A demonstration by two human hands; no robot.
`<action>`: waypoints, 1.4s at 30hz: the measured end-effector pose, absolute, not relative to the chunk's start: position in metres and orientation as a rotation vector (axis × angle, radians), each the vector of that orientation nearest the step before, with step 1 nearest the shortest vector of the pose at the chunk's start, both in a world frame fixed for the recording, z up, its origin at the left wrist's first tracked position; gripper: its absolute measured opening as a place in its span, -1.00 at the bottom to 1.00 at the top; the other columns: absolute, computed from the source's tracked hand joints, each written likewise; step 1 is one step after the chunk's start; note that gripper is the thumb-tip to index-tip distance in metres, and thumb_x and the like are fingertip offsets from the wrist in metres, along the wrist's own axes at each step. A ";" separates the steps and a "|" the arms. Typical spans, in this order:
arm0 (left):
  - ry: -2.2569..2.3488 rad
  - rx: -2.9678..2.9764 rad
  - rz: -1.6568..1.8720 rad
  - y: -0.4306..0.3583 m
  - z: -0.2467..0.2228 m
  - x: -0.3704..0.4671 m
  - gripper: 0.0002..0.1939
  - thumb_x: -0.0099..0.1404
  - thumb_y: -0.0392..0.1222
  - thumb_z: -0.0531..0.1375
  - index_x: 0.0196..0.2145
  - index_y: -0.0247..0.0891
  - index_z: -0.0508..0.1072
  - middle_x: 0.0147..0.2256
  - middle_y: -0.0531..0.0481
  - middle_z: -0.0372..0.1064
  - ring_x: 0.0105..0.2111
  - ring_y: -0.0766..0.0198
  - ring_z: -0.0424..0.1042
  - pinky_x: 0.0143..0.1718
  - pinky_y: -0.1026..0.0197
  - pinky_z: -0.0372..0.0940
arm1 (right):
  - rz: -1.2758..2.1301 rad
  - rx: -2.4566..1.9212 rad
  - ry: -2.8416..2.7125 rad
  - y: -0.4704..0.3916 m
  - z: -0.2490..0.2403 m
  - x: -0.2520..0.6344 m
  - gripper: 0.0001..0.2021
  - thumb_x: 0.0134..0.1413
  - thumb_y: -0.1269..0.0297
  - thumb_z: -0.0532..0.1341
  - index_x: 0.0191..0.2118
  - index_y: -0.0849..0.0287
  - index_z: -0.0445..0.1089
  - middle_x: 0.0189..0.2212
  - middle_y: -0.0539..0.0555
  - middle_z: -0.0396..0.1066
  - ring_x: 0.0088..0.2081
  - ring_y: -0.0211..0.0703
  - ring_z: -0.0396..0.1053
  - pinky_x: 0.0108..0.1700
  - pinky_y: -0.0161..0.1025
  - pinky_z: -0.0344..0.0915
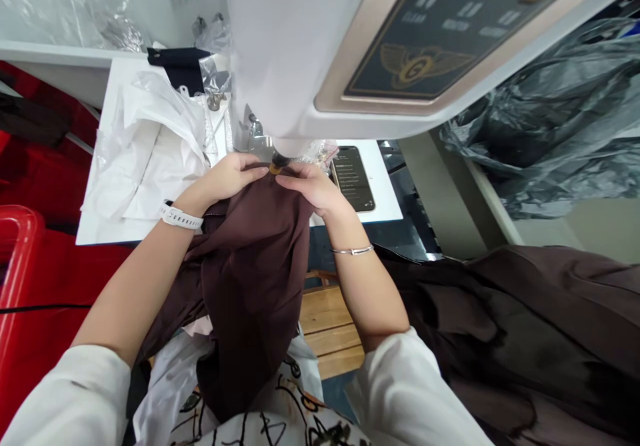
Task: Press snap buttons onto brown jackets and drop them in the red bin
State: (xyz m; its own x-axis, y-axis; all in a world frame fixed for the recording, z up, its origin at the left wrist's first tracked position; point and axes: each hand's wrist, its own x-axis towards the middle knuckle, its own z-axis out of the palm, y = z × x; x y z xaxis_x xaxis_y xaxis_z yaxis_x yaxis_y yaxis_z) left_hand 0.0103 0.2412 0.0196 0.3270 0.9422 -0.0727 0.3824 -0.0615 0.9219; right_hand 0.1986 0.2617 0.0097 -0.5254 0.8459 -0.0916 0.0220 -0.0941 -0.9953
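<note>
A dark brown garment (255, 233) hangs from both hands down over the lap. My left hand (237, 176) pinches its top edge between thumb and fingers, just left of the dark and brass-coloured tip (276, 165) under the white machine head (280, 53). On the other side of that tip, my right hand (310, 186) grips the same edge, thumb toward the tip. The fabric edge lies right at the tip between the two hands. Whatever small part sits under the tip is hidden.
White cloth or wrapping (150, 146) lies on the white table (93, 229) at left. A phone (353, 178) rests right of the hands. A red bin (30, 233) stands far left, more brown garments (500, 313) lie at right, and grey plastic (565, 119) is behind them.
</note>
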 end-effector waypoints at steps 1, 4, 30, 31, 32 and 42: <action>1.225 1.638 0.725 0.242 0.019 0.010 -0.65 0.18 -0.02 0.08 -0.22 -0.35 0.43 -0.33 -0.04 0.41 -0.29 0.19 0.37 -0.22 0.17 0.25 | 1.679 -0.982 -1.562 0.262 0.009 0.198 -0.89 -0.19 0.28 0.28 -0.48 0.19 0.41 -0.45 -0.02 0.37 -0.21 -0.13 0.33 -0.06 -0.19 0.19; 1.240 1.691 0.714 0.243 0.017 0.010 -0.67 0.18 -0.04 0.09 -0.24 -0.34 0.44 -0.32 -0.03 0.41 -0.28 0.19 0.37 -0.17 0.17 0.22 | 1.655 -1.031 -1.606 0.264 0.006 0.198 -0.88 -0.19 0.27 0.27 -0.46 0.20 0.41 -0.45 -0.01 0.38 -0.23 -0.12 0.33 -0.09 -0.18 0.21; 1.316 1.616 0.694 0.246 0.010 0.009 -0.72 0.15 -0.04 0.07 -0.41 -0.35 0.38 -0.46 0.02 0.31 -0.38 0.23 0.32 -0.30 0.22 0.18 | 1.570 -1.005 -1.756 0.260 0.002 0.203 -0.86 -0.11 0.24 0.18 -0.48 0.23 0.33 -0.48 -0.02 0.30 -0.30 -0.16 0.27 -0.19 -0.23 0.19; 1.290 1.606 0.715 0.246 0.011 0.008 -0.70 0.17 -0.02 0.06 -0.41 -0.34 0.38 -0.44 0.02 0.33 -0.36 0.23 0.33 -0.28 0.22 0.18 | 1.588 -1.001 -1.727 0.259 0.004 0.202 -0.84 -0.10 0.22 0.17 -0.48 0.23 0.32 -0.49 -0.02 0.29 -0.31 -0.17 0.26 -0.22 -0.24 0.18; 1.268 1.597 0.736 0.245 0.012 0.008 -0.69 0.18 -0.01 0.04 -0.41 -0.34 0.38 -0.43 0.03 0.33 -0.34 0.23 0.33 -0.26 0.23 0.19 | 1.589 -1.002 -1.710 0.257 0.007 0.202 -0.82 -0.09 0.21 0.17 -0.47 0.24 0.32 -0.50 -0.02 0.28 -0.33 -0.19 0.25 -0.25 -0.26 0.18; 1.465 1.749 0.682 0.225 0.022 0.010 -0.71 0.18 -0.07 0.03 -0.54 -0.33 0.33 -0.57 0.08 0.22 -0.48 0.33 0.23 -0.40 0.29 0.14 | 1.212 -1.221 -1.902 0.237 0.010 0.198 -0.85 -0.11 0.28 0.15 -0.58 0.23 0.26 -0.59 -0.06 0.20 -0.45 -0.25 0.18 -0.39 -0.31 0.06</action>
